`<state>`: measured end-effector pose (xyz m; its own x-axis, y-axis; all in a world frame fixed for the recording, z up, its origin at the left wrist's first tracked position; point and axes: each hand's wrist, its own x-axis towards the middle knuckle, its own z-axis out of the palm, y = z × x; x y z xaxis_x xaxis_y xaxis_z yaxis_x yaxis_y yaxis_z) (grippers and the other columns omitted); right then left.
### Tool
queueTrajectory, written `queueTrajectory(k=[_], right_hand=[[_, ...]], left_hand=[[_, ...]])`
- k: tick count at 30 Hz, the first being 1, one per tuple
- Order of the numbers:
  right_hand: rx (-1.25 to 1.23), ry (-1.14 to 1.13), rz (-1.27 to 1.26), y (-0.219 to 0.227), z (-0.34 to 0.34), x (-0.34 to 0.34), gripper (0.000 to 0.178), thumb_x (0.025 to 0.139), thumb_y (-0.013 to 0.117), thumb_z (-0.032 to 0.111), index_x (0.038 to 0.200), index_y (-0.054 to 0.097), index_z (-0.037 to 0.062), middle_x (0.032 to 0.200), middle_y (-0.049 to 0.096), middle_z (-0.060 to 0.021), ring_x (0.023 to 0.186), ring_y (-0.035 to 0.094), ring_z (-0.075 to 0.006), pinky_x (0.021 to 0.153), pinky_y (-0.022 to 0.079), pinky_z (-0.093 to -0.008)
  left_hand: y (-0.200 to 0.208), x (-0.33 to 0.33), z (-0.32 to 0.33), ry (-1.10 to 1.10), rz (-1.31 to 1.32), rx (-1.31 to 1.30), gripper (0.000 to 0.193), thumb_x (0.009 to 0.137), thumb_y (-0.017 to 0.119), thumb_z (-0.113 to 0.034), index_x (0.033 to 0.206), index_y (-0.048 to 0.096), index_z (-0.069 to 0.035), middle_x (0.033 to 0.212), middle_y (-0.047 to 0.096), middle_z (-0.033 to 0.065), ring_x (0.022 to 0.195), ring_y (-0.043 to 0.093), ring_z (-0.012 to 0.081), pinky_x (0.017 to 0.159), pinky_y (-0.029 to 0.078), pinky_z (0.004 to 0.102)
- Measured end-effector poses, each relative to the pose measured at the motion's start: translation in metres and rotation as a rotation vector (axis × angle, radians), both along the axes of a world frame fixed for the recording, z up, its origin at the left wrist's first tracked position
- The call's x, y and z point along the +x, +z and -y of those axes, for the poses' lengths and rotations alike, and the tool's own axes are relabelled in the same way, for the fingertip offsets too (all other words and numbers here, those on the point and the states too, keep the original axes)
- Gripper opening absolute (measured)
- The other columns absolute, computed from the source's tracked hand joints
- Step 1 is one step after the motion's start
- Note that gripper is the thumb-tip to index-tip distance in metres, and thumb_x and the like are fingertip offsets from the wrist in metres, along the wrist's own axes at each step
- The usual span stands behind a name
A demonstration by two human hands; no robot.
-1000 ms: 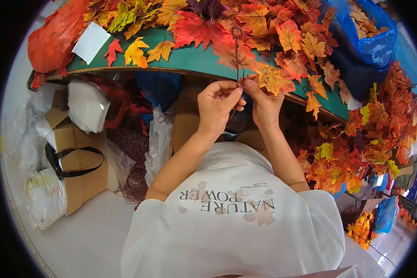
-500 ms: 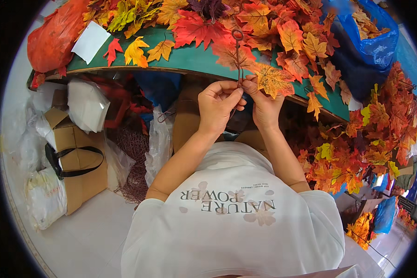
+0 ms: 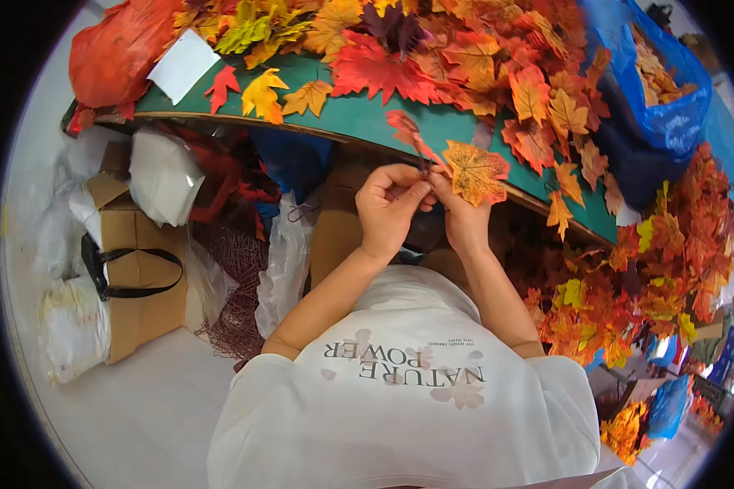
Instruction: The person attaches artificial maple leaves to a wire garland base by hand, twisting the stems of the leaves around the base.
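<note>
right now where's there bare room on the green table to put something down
The green table has a bare strip along its front, bordered by the small orange leaf and the big red leaf. The leaf pile crowds its back and right.

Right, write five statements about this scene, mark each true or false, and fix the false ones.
1. The left hand pinches a thin dark stem. True.
2. The white sheet lies at the table's right end. False: the white sheet lies near the left end.
3. A spotted yellow-orange leaf is at the right hand. True.
4. The cardboard box stands to the person's right. False: the cardboard box is on the left.
5. The tabletop is white. False: the tabletop is green.
</note>
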<state>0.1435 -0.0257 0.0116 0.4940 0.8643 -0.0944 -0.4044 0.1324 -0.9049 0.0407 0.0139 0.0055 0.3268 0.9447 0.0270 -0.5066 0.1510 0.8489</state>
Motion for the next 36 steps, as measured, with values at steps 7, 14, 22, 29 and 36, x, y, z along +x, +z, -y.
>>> queueTrajectory(k=[7,14,22,29,36], right_hand=[[0.037,0.090,0.448,0.017,-0.011,-0.001,0.010,0.083,0.064,0.002,0.090,0.061,-0.0032,0.079,0.061,-0.0041,0.072,0.057,-0.0102,0.064,0.047,-0.0246],[0.234,0.318,0.562,0.013,-0.037,-0.029,0.026,0.073,0.065,-0.005,0.098,0.060,-0.0023,0.092,0.065,-0.0101,0.082,0.063,-0.0175,0.074,0.051,-0.0283],[0.498,0.251,1.639,0.048,-0.125,-0.026,0.028,0.072,0.066,0.008,0.099,0.061,0.0075,0.103,0.060,-0.0112,0.100,0.055,-0.0296,0.084,0.046,-0.0381],[0.072,0.073,2.188,0.032,-0.167,0.000,0.038,0.079,0.061,0.026,0.113,0.057,0.0123,0.124,0.049,-0.0131,0.119,0.042,-0.0327,0.099,0.036,-0.0426],[-0.019,0.215,2.227,0.054,-0.181,0.012,0.026,0.079,0.061,0.019,0.102,0.061,0.0071,0.112,0.055,-0.0145,0.111,0.049,-0.0337,0.092,0.042,-0.0425]], left_hand=[[-0.018,-0.023,-0.005,-0.062,-0.227,0.155,0.021,0.081,0.062,0.004,0.100,0.052,0.003,0.090,0.059,0.0069,0.082,0.060,0.0118,0.072,0.051,0.0232],[-0.029,-0.051,0.006,0.005,-0.196,0.078,0.022,0.080,0.061,0.007,0.101,0.057,0.002,0.101,0.054,0.0042,0.089,0.058,0.0099,0.078,0.049,0.0219],[-0.041,-0.102,-0.026,0.382,-0.052,-0.193,0.022,0.090,0.055,-0.006,0.111,0.056,-0.001,0.083,0.056,0.0036,0.069,0.054,0.0096,0.060,0.047,0.0230],[-0.036,-0.127,-0.037,0.295,0.259,-0.178,0.022,0.092,0.051,-0.006,0.113,0.047,-0.006,0.084,0.053,0.0039,0.067,0.048,0.0092,0.057,0.041,0.0220],[-0.040,-0.127,-0.043,0.214,0.265,-0.269,0.005,0.092,0.054,-0.012,0.096,0.055,-0.009,0.078,0.058,0.0031,0.062,0.051,0.0103,0.056,0.041,0.0238]])
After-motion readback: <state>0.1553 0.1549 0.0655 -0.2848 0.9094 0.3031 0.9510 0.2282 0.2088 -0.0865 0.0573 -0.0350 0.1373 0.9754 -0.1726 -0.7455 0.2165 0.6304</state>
